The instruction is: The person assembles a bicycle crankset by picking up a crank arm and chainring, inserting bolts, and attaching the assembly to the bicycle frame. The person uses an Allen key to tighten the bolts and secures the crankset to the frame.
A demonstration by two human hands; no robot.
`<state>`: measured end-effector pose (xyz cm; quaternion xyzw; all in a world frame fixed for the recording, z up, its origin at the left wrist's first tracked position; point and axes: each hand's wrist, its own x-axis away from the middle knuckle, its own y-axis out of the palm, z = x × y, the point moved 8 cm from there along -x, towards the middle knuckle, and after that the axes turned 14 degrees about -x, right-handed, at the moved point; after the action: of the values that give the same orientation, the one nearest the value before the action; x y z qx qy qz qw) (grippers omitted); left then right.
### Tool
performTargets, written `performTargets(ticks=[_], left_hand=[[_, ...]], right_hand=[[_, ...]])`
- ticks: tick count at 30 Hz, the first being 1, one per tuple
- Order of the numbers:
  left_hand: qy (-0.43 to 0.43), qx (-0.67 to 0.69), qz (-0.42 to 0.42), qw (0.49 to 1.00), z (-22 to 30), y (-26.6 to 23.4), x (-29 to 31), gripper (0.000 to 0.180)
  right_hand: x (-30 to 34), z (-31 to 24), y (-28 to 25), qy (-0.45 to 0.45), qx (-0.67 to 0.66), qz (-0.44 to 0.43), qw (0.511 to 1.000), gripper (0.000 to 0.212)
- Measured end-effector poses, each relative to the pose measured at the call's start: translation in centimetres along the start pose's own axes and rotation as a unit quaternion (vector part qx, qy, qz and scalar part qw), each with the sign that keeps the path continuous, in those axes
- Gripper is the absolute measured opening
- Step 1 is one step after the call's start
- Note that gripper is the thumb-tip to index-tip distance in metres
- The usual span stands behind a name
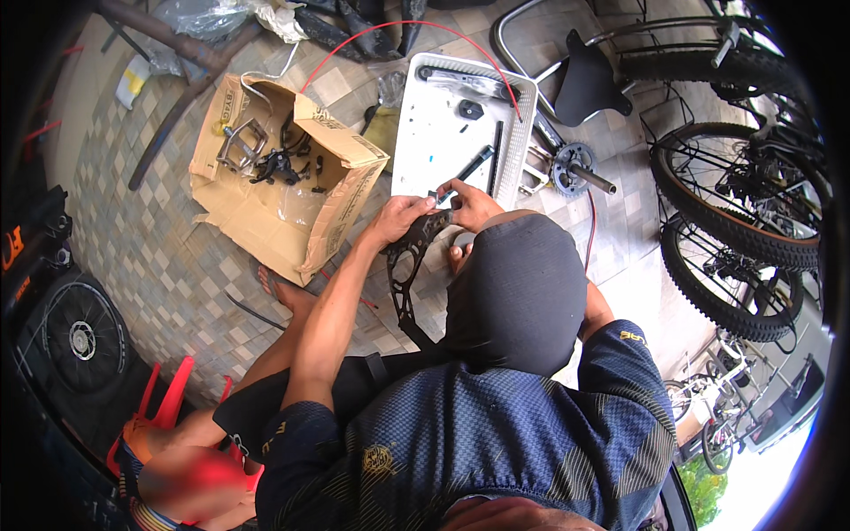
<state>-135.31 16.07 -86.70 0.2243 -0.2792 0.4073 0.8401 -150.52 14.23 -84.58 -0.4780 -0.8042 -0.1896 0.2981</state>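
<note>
My left hand [400, 219] is closed, thumb and fingers pinched at the upper end of a black curved part with cut-out openings [405, 276]. This part hangs down toward my knee. Close beside it, my right hand [474, 206] is closed around the lower end of a slim black stick-shaped tool [475, 165], which slants up to the right. The fingertips of both hands nearly meet, and what lies between them is too small to make out. Just beyond is a white plastic tray [416, 133] holding a crank arm [465, 84] and a small black block [469, 110].
A torn cardboard box [341, 190] with pedals [242, 146] and small black parts stands at left. A red cable [398, 24] arcs over the tray. At right are a chainring with axle [571, 170], a saddle [589, 80] and bicycles [735, 190]. Another person [199, 478] is at lower left.
</note>
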Motion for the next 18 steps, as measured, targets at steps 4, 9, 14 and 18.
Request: performTargets(ticks=[4,9,14,18], left_hand=[[-0.031,-0.005,-0.096,0.995,-1.1,1.6,-0.1,0.047],[0.007,-0.194,-0.159,0.968,0.0,4.8,-0.1,0.043],[0.049,-0.22,-0.17,0.959,-0.9,8.0,-0.2,0.057],[0.025,-0.239,-0.135,0.961,-0.6,8.1,-0.2,0.05]], right_hand=[[1.2,2.0,0.7,0.132,-0.192,-0.062,0.971,0.038],[4.5,8.0,1.4,0.235,-0.399,-0.102,0.88,0.032],[6.9,7.9,2.2,0.262,-0.468,-0.135,0.833,0.03],[7.3,6.5,2.3,0.253,-0.457,-0.115,0.845,0.029]])
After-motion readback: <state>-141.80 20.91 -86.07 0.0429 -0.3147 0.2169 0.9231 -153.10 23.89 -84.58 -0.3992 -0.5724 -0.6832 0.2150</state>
